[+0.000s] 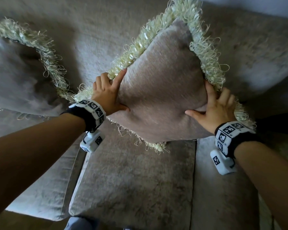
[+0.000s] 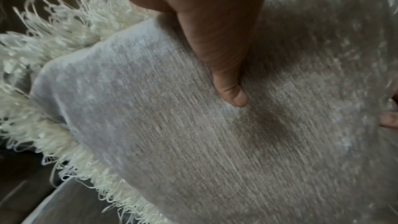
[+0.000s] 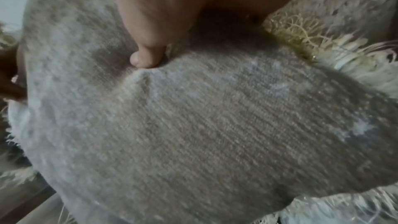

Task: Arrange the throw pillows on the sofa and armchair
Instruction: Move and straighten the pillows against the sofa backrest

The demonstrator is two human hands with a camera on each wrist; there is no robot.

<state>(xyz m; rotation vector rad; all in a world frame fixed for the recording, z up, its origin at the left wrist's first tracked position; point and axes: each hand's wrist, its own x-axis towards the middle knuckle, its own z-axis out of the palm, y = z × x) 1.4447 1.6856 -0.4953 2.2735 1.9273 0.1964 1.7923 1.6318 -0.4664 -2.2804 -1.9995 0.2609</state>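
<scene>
Throw pillow (image 1: 163, 97) in taupe chenille, edged with a pale looped fringe (image 1: 136, 50), is held up on one corner above the sofa seat cushion (image 1: 131, 180), its upper part in front of the sofa backrest (image 1: 90, 30). Its lowest corner hangs just over the seat cushion; I cannot tell whether the fringe there touches the fabric.

On the pillow's left edge, the left hand (image 1: 108, 92) grips it: the thumb presses into the front face, the forefinger lies straight along the seam beside the fringe, and the other fingers curl round behind the edge. The left wrist view shows that thumb (image 2: 228, 81) sunk into the ribbed weave, with fringe spilling out to its left.

On the pillow's right edge, the right hand (image 1: 218, 105) grips in the same way, thumb pushed into the front face, forefinger laid up along the seam and the remaining fingers wrapped behind the fringe. In the right wrist view the thumb (image 3: 148, 54) dents the fabric into a small fold.

Left of the held pillow, a second fringed pillow (image 1: 15, 67) of the same cloth leans against the backrest, apart from the first. Below the held pillow, a seam separates the seat cushion from the neighbouring cushion (image 1: 223, 188) to its right. Both wrists carry black straps with white marker blocks (image 1: 93, 108).
</scene>
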